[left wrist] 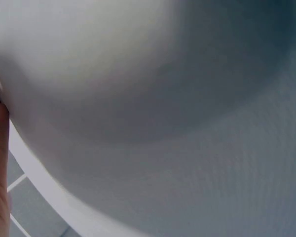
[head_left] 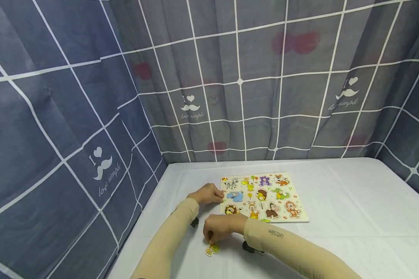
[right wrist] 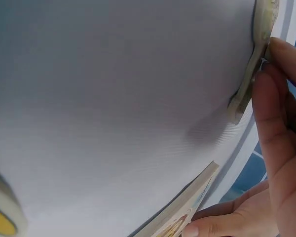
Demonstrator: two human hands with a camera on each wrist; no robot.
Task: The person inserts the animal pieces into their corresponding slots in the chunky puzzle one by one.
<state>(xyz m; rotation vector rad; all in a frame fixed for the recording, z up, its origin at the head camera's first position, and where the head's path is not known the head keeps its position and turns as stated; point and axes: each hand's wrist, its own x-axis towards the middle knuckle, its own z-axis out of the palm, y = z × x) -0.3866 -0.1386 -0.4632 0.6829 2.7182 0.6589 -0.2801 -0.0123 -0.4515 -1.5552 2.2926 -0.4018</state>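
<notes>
Right hand (head_left: pixel 219 228) is pinching a small flat puzzle piece (head_left: pixel 213 250), fingers narrowed onto it. Left hand (head_left: pixel 206 193) is gripping the left edge of the puzzle board (head_left: pixel 283 203); right-wrist view is showing its thumb on the pictured face. Left-wrist view is catching only a strip of that hand, so it's adding nothing on grip.

Key relation: the board is lying beyond the right hand and off to its right, directly right of the left hand. Left hand is touching it, so it's the nearer one; right forearm is passing along the near side. Board's long axis is running left-right across the person, animal pictures standing upright from their side.

Piece is sitting at the right fingertips, on the person's side of that hand, well apart from the left hand. Its visible part is slanting, patterned lobe pointing near-left, yellow-green lobe far-right. Right-wrist view is showing it nearly edge-on, looking elongated. Fingers are hiding some of it, so I can't tell the full axis, which end is the head, or whether it's touching the surface (head_left: pixel 352 197).

Further out: dark wrist cameras (head_left: pixel 248 248) are showing by both wrists; a grid-patterned curtain (head_left: pixel 258 54) is hanging beyond the hands and to both sides.
</notes>
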